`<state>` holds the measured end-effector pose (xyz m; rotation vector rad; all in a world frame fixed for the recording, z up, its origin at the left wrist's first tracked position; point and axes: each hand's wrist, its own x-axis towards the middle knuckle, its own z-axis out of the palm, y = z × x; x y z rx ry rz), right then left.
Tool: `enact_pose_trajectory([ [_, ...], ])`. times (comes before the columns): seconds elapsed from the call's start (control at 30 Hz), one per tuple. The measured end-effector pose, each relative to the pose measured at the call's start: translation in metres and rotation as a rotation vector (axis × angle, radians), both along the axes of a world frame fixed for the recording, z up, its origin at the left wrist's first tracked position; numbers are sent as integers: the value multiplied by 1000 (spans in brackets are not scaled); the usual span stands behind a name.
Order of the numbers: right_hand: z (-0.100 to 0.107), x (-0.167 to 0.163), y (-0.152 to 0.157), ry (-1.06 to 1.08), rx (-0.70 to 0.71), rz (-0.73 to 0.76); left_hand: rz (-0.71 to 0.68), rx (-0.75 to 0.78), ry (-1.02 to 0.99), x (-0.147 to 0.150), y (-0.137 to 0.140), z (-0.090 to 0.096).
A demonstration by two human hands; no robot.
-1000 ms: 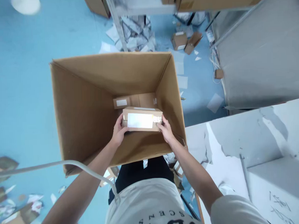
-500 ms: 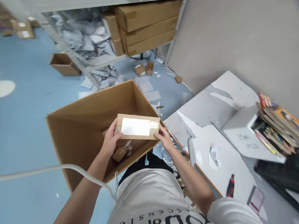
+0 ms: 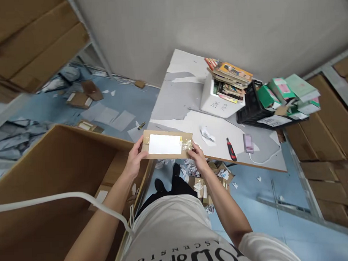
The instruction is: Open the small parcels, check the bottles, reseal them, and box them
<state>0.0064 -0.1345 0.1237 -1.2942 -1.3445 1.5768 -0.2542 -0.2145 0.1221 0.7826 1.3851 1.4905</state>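
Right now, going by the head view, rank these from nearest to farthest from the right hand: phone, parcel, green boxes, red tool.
1. Parcel: gripped at its right end by the right hand.
2. Red tool: on the table, right of that hand.
3. Phone: farther right, past the tool.
4. Green boxes: right of the phone and toward the wall.
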Motion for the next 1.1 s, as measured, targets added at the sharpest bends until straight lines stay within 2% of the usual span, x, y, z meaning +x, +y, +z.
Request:
enact_pose_trajectory([
  [0.1,-2,42,5,22,-17,-133,-149,-15,15,33,38,-3],
  [0.27,-15,107,18,64,-82,-295,-304,-61,-3,93,89,-15],
  [0.43,-30,166,43,39,-117,-337,-362,-110,-24,152,128,-32],
  [0.57,-41,203,70,4,-147,-332,-389,-159,-41,187,155,-46],
  [0.73,-55,231,99,-13,-208,-315,-390,-195,-21,214,180,-64],
  [0.87,-68,244,115,-14,-246,-287,-375,-231,28,226,190,-75],
  [1.0,-79,250,129,-32,-248,-292,-389,-243,67,231,196,-80],
  [1.1,-80,248,139,-45,-232,-284,-424,-243,90,231,205,-79],
])
